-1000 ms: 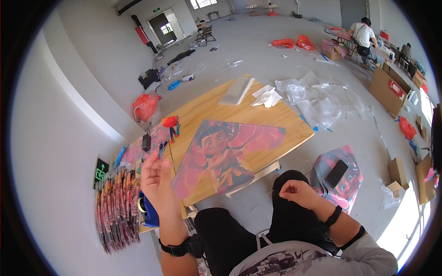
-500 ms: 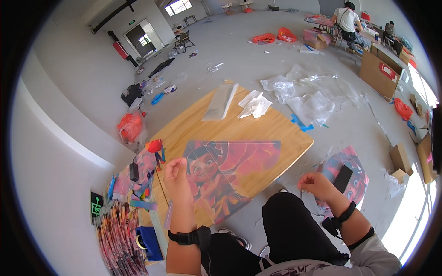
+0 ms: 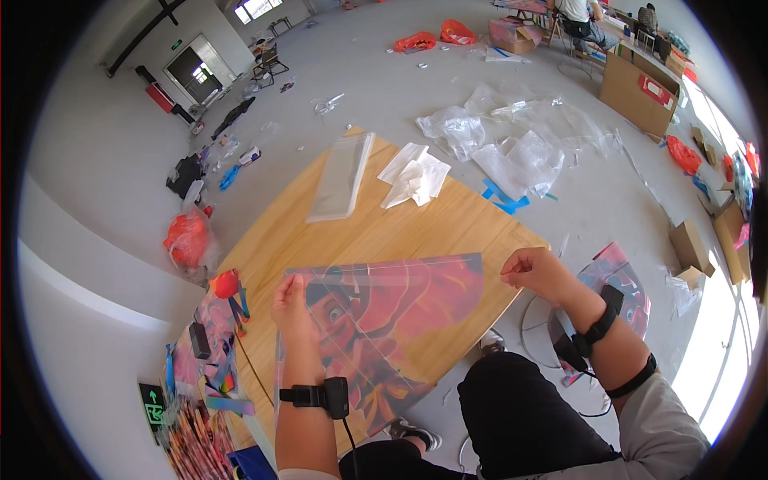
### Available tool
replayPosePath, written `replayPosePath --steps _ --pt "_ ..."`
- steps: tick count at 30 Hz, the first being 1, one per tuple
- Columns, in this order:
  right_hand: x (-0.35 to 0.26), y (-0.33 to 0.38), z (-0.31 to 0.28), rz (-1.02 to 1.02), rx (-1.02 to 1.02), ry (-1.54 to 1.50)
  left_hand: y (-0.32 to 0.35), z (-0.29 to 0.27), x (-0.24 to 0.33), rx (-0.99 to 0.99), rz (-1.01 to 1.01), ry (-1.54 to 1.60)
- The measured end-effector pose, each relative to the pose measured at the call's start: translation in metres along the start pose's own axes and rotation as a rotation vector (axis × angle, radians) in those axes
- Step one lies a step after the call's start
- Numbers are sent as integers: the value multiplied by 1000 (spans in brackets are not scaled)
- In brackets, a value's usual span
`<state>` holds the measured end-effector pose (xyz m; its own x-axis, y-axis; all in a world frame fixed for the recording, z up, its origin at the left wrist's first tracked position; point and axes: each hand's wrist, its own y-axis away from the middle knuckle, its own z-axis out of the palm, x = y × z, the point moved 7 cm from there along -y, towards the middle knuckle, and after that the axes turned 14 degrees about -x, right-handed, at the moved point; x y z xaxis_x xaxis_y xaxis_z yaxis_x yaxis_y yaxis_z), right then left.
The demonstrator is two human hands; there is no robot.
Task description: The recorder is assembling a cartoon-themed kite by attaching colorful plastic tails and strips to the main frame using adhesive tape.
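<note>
We have the large red and orange cartoon-printed kite sheet (image 3: 384, 320) spread flat at the near edge of the light wooden table (image 3: 448, 232), inside a clear film. Our left hand (image 3: 292, 308) presses on its left end, fingers closed on the film as far as we can tell. Our right hand (image 3: 538, 270) pinches something thin, perhaps a string, just off the sheet's right corner. We judge the laying-out done and the fitting barely begun; a clear plastic sleeve (image 3: 342, 178) waits near the far edge.

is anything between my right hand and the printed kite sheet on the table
Nothing visible. The right hand hovers just past the right edge of the printed sheet, with only bare wooden table between them. The left hand already rests on the sheet's left edge.
</note>
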<state>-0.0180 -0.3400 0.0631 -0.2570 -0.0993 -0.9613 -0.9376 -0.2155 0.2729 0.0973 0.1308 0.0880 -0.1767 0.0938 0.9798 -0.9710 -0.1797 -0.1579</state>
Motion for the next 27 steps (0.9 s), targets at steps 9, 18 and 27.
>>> replayPosePath --steps 9,18,27 --pt "5 -40 -5 118 24 157 -30 -12 -55 50 -127 -122" --pt "15 -71 -3 29 67 -23 -54 -15 -83 40 181 -672" --pt "32 -88 1 55 128 136 -62 -31 -110 80 63 -669"
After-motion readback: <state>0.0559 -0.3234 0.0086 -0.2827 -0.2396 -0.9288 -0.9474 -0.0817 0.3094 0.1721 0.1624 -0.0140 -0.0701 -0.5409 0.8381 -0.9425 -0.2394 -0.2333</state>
